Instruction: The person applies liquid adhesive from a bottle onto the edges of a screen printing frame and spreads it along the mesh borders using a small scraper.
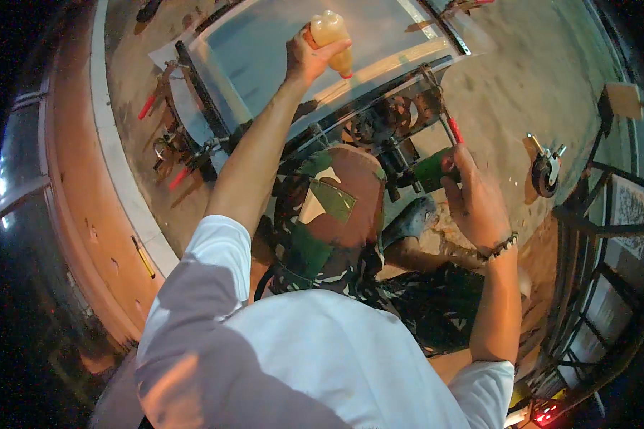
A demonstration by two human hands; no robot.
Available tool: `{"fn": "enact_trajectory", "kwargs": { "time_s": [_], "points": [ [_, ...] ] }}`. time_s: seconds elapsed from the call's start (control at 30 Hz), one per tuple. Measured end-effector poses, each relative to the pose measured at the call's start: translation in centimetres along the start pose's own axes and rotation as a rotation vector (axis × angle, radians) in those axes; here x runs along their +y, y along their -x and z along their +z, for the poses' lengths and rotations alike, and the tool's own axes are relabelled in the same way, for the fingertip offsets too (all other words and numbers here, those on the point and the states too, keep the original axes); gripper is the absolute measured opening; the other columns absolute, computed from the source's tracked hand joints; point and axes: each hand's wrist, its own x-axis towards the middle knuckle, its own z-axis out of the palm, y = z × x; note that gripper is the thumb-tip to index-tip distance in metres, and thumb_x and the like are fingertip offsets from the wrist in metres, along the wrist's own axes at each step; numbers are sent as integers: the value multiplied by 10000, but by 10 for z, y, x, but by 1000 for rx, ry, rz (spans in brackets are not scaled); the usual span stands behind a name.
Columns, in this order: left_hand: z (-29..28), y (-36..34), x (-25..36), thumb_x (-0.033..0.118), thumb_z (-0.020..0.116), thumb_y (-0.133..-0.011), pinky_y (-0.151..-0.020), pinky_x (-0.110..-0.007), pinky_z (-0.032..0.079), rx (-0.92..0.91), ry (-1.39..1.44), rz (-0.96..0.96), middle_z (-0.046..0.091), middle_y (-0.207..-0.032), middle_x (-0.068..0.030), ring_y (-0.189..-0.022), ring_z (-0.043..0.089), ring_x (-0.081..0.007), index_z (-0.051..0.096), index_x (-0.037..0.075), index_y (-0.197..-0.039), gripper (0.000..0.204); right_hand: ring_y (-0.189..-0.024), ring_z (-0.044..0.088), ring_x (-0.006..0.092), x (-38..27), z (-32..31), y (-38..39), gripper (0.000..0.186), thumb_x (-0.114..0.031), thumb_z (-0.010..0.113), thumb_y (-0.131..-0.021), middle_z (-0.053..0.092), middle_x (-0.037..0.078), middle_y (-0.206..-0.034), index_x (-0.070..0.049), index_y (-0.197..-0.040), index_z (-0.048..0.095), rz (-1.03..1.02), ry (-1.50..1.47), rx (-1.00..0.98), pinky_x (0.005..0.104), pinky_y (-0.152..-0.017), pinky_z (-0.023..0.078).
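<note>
My left hand (312, 58) is closed round a squeeze bottle (330, 36) of yellowish liquid. The bottle is tipped with its red nozzle downward, above a framed translucent panel (279, 53). My right hand (476, 204) is at the lower end of a red-handled clamp (455, 130) by the panel frame's near right corner. Its fingers are bent around the handle's end, though the grip is partly hidden. Just left of those fingers shows a dark green part (431, 170). Dark metal parts (393, 121) run along the frame's near side.
More red-handled clamps (179, 179) sit at the frame's left side. A black caster wheel (546, 171) lies on the floor at right. A yellow-and-black pen-like tool (144, 257) rests by the left ledge. Dark metal racks (594, 225) stand at far right. My camouflage-clad knee (340, 207) is below the frame.
</note>
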Motion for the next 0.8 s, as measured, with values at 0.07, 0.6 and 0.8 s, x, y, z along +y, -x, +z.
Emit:
{"fn": "enact_trajectory", "kwargs": {
  "time_s": [0.07,0.6,0.8],
  "points": [
    [-5,5,-3,320,905,-702,-840,-330,575,10,-26,-15,760,-985,-86,-893,730,-167,697,49,-1073,505,-873,599,488,2,5,-1,289,18,594,-858,611,259,-932,-76,-1105,478,5,7,-41,562,-693,444],
    [-88,58,-18,424,898,-666,-797,-366,577,123,-164,-93,758,-918,-97,-839,737,-230,724,79,-1000,511,-942,654,413,25,37,2,435,18,669,-765,692,196,-1007,-57,-1177,550,134,217,-391,478,-782,531],
    [-124,83,-10,439,897,-665,-792,-364,582,188,-329,-210,761,-929,-104,-844,742,-219,725,54,-1000,539,-923,656,389,14,31,-10,326,-25,678,-759,694,195,-964,-65,-1079,629,90,269,-471,466,-767,528]
  ]
}}
